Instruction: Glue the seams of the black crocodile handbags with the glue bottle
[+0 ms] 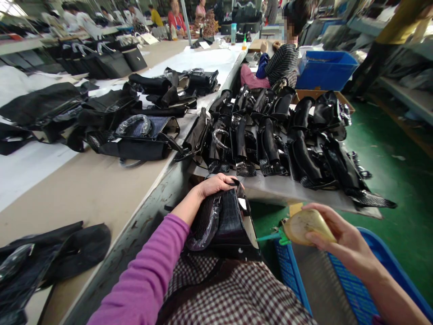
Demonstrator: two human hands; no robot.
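A black handbag (228, 225) with a crocodile-pattern panel and a plastic-wrapped handle rests on my lap, over a checked apron. My left hand (221, 183) is closed on the bag's upper far edge, near a black strap. In my right hand (333, 228) is a yellowish squeeze glue bottle (306, 227), tipped sideways with its green nozzle pointing left. The nozzle's tip is at the pale side edge of the bag; whether it touches cannot be told. A small white tag shows on the bag near the strap.
Several black bags (267, 140) lie on a low table ahead. More bags (135, 135) cover the long worktable at left. A blue basket (297, 280) stands below my right arm. A person in a striped top (282, 63) sits beyond, beside a blue bin (326, 70).
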